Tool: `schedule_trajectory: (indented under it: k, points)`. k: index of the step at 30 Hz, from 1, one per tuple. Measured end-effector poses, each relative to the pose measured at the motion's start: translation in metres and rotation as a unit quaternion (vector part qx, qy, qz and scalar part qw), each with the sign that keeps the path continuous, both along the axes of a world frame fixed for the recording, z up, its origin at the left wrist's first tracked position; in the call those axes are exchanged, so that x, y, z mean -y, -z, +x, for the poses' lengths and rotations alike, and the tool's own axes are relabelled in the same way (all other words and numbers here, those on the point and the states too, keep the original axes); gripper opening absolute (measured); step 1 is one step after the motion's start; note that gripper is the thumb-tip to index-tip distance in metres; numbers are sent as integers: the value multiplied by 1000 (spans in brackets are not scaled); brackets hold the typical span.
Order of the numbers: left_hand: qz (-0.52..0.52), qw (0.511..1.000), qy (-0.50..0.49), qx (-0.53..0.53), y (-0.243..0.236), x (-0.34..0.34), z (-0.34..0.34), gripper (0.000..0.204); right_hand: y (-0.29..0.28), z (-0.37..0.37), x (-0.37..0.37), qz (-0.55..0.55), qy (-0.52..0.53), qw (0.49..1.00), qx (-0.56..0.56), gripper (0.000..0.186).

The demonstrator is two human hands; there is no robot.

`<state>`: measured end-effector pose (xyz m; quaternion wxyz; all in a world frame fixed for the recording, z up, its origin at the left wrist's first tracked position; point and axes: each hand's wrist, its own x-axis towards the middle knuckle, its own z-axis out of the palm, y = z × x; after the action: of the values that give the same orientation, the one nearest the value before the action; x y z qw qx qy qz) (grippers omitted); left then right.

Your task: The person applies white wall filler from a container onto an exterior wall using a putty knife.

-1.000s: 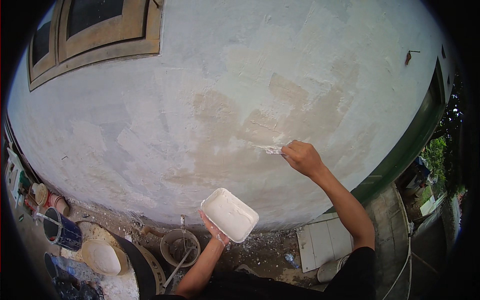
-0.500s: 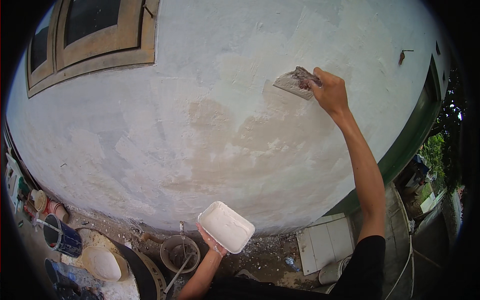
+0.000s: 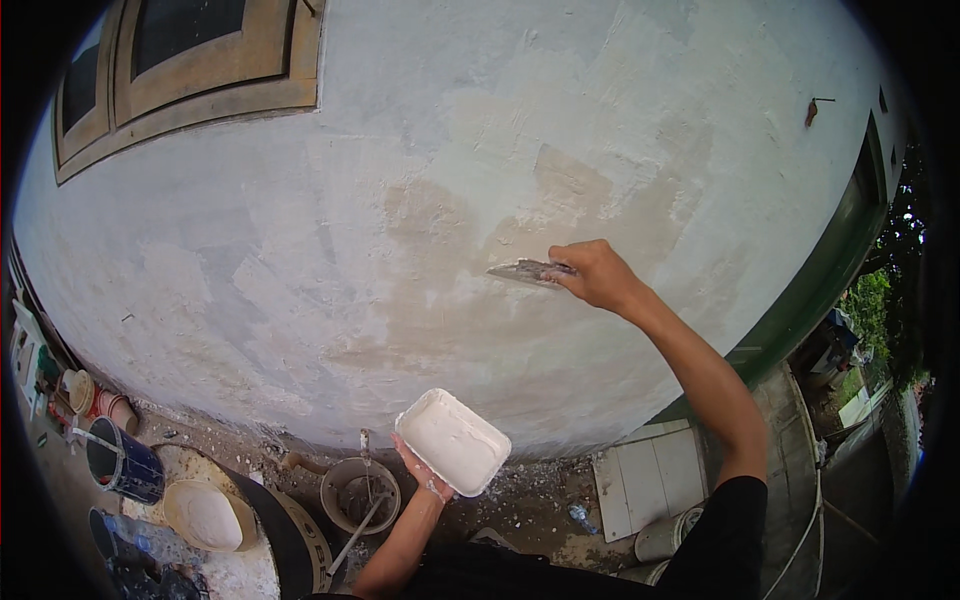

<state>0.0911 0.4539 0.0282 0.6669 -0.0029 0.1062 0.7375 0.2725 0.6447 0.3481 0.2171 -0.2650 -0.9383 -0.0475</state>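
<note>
My right hand [image 3: 600, 275] is closed round the handle of a putty knife [image 3: 528, 271], its wide blade pointing left close to the wall; whether the edge touches cannot be told. White and pale beige patches of filler cover the wall [image 3: 440, 260], with a darker, damp-looking area around the blade. Lower down, my left hand [image 3: 425, 472] supports a shallow white tray [image 3: 492, 472] from its left side and beneath. Creamy white putty [image 3: 450, 440] lies in the tray. Putty smears show on the left fingers and wrist.
A wooden-framed window [image 3: 210, 115] is at upper left. Along the ground stand a grey bucket [image 3: 390, 525] with a stick, a drum [image 3: 300, 540] bearing a putty-filled tub [image 3: 205, 515], and a dark blue bucket [image 3: 140, 475]. Pale tiles [image 3: 650, 485] lie right; a metal hook [image 3: 812, 110] protrudes from the wall.
My right hand has brought the putty knife down and to the left across the wall, and its blade now appears flatter. My left hand and the tray stay nearly in place.
</note>
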Motion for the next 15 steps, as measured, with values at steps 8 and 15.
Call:
schedule_trajectory:
  k: [8,15]
  points:
    - [37,999,25,-7,-15,14,2,89,-19,-21,-30,186,99,977,-39,19]
    - [-7,998,-1,-56,-16,14,-5,95,-138,7,-14,233,217,934,-164,23]
